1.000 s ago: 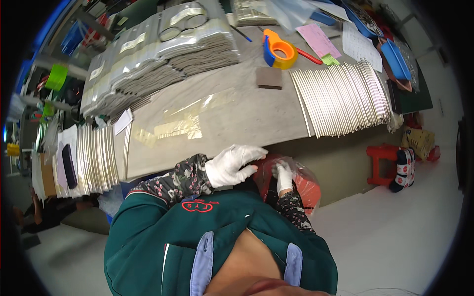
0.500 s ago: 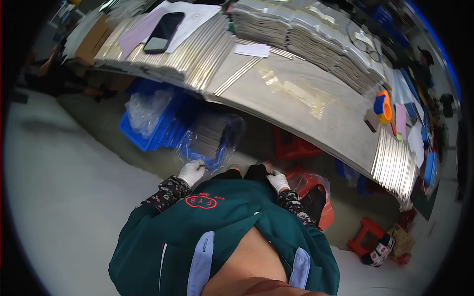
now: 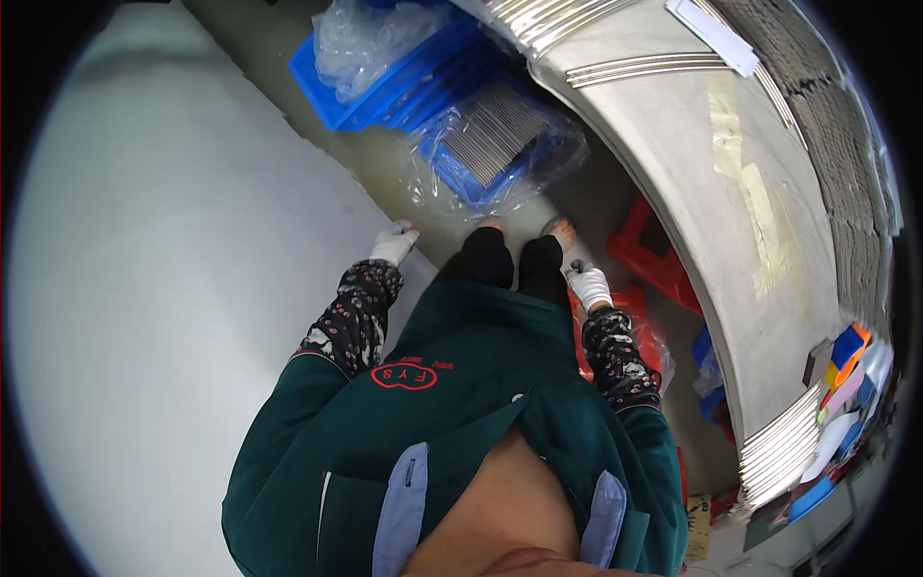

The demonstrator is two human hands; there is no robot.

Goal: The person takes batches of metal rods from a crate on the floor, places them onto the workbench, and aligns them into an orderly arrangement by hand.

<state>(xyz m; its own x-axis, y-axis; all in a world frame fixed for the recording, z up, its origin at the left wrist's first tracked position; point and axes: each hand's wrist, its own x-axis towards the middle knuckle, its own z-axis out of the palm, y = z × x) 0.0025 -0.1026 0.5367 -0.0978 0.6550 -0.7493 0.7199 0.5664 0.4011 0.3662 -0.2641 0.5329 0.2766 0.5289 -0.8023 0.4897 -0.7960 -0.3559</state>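
My left hand (image 3: 393,243), in a white glove with bare fingertips, hangs in front of me to the left, beside the edge of a large pale surface. Its fingers are curled in, and nothing shows in them. On the other side, my right hand (image 3: 588,285), gloved the same way, is held low near my right leg with fingers bent and nothing visible in it. Closest to that hand is a red stool (image 3: 630,327) partly wrapped in clear plastic. Ahead of my feet, a blue crate (image 3: 473,188) lined with clear plastic holds many thin metal rods (image 3: 495,133).
On the right curves a grey worktable (image 3: 663,125) bearing rows of silver tubes (image 3: 784,444), stacked grey parts (image 3: 851,183) and an orange-and-blue tape dispenser (image 3: 846,354). Stacked blue bins (image 3: 332,91) stand at the far left of the crate. Another red stool (image 3: 654,255) is under the table.
My view has turned left and downward, so the table has swung to the right. My left hand now appears over the pale surface's edge, away from the crate; both arms hang lower.
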